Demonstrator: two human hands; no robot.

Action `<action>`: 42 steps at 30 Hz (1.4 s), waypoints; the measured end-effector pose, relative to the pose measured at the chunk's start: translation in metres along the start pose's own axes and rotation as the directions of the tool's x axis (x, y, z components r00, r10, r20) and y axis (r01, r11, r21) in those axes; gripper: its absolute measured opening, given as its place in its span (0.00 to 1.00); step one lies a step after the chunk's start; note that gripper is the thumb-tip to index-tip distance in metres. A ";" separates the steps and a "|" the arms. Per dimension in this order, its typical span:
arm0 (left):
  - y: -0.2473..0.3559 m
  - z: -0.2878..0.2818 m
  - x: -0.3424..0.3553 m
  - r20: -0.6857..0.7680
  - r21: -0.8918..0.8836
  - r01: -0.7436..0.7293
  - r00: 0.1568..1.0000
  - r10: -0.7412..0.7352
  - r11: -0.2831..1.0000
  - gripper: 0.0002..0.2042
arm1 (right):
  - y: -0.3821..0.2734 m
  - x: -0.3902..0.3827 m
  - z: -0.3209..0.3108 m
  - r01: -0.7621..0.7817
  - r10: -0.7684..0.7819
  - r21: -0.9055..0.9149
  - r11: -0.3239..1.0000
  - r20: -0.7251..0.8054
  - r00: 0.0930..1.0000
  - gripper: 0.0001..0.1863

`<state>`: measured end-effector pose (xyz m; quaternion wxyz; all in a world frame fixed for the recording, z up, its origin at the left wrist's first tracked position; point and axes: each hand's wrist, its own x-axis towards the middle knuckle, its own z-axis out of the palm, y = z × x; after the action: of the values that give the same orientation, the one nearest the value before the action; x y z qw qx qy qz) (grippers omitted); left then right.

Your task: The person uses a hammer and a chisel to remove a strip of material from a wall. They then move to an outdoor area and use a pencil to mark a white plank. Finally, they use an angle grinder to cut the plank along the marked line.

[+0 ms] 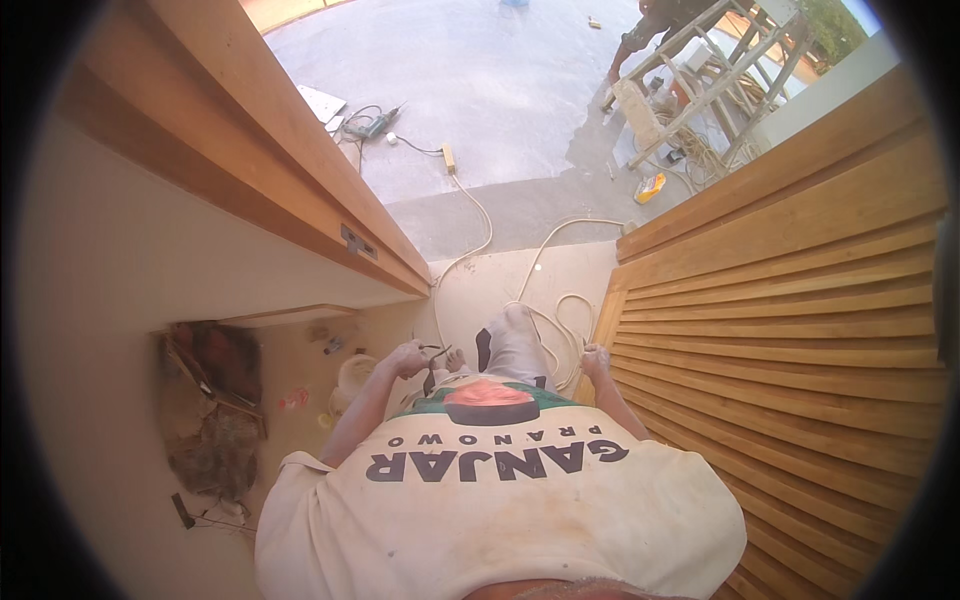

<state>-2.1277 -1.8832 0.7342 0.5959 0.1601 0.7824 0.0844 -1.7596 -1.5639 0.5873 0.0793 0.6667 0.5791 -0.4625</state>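
Observation:
My left hand (408, 358) is closed around a small dark tool (438, 354) with two thin parts that spread apart, like pliers; its exact kind is unclear. It is held out over the floor, left of my knees. At the edge of a slatted wooden door (760, 340), my right hand (597, 362) is curled closed. Whatever its fingers hold, if anything, is too small to make out. A pale cable (560, 315) lies in loops on the floor close to that hand and runs out through the doorway.
A wooden door frame (390, 245) with a metal strike plate (358, 241) rises at left. Beyond the doorway lie a power drill (378, 124) and an extension socket (448, 158). A stepladder (715, 95) and another person's legs (640, 45) stand far right. Left, the wall has a rough hole (215, 410).

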 end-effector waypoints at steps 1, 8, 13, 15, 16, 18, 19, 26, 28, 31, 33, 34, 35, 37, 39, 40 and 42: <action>0.024 -0.012 0.013 0.017 -0.001 -0.041 0.999 0.041 0.999 0.32 | 0.012 0.018 -0.004 0.108 -0.107 -0.222 0.969 0.014 0.994 0.12; 0.091 -0.077 0.125 -0.159 0.009 -0.080 0.984 0.080 0.997 0.41 | -0.025 0.144 -0.002 0.386 -0.300 -0.527 0.758 0.243 0.922 0.11; 0.172 -0.141 0.131 -0.253 -0.137 -0.050 0.967 0.014 0.989 0.46 | -0.189 0.272 -0.064 0.538 -0.481 -0.467 0.701 0.248 0.841 0.11; 0.199 -0.167 0.148 -0.407 -0.177 -0.144 0.912 0.061 0.974 0.45 | -0.284 0.333 -0.083 0.255 -0.235 -0.255 0.933 0.105 0.966 0.14; 0.200 -0.171 0.150 -0.459 -0.216 -0.157 0.888 0.042 0.964 0.44 | -0.327 0.350 -0.084 0.363 -0.350 -0.423 0.830 0.111 0.930 0.13; 0.211 -0.187 0.164 -0.568 -0.267 -0.234 0.822 0.043 0.935 0.44 | -0.400 0.395 -0.096 0.477 -0.514 -0.524 0.705 0.086 0.854 0.11; 0.217 -0.197 0.170 -0.572 -0.307 -0.241 0.820 0.024 0.921 0.44 | -0.435 0.412 -0.089 0.506 -0.550 -0.472 0.722 0.050 0.833 0.11; 0.204 -0.238 0.198 -0.579 -0.548 -0.159 0.781 -0.235 0.821 0.43 | -0.597 0.420 0.041 0.492 -0.432 -0.129 0.861 0.326 0.841 0.16; 0.218 -0.284 0.224 -0.627 -0.578 -0.237 0.742 -0.239 0.781 0.42 | -0.621 0.480 0.065 0.631 -0.576 -0.222 0.744 0.266 0.773 0.17; 0.187 -0.261 0.188 -0.499 -0.787 -0.107 0.689 -0.525 0.608 0.41 | -0.604 0.424 0.148 0.572 -0.350 -0.385 0.724 0.509 0.786 0.12; 0.194 -0.310 0.217 -0.561 -0.777 -0.198 0.649 -0.514 0.597 0.41 | -0.627 0.495 0.165 0.696 -0.471 -0.328 0.638 0.549 0.690 0.12; 0.200 -0.338 0.233 -0.577 -0.778 -0.239 0.636 -0.512 0.581 0.41 | -0.662 0.531 0.166 0.723 -0.527 -0.309 0.618 0.519 0.673 0.12; 0.202 -0.361 0.243 -0.586 -0.782 -0.265 0.623 -0.518 0.565 0.40 | -0.696 0.558 0.171 0.744 -0.573 -0.286 0.604 0.493 0.654 0.12; 0.190 -0.379 0.236 -0.544 -0.826 -0.238 0.576 -0.611 0.511 0.40 | -0.743 0.540 0.199 0.741 -0.541 -0.355 0.571 0.517 0.664 0.13; 0.172 -0.339 0.197 -0.385 -0.920 -0.141 0.493 -0.780 0.365 0.40 | -0.770 0.443 0.237 0.705 -0.347 -0.538 0.461 0.622 0.702 0.16; 0.168 -0.341 0.202 -0.347 -0.937 -0.142 0.472 -0.810 0.319 0.39 | -0.800 0.431 0.246 0.772 -0.419 -0.536 0.341 0.648 0.635 0.17; 0.154 -0.353 0.226 -0.288 -0.957 -0.162 0.423 -0.859 0.241 0.38 | -0.860 0.426 0.269 0.851 -0.556 -0.517 0.086 0.684 0.472 0.20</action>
<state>-2.4975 -1.6393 0.6768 0.1299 -0.4799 0.7715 0.3970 -2.6696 -1.1666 0.5047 0.2336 0.0866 0.9462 -0.2067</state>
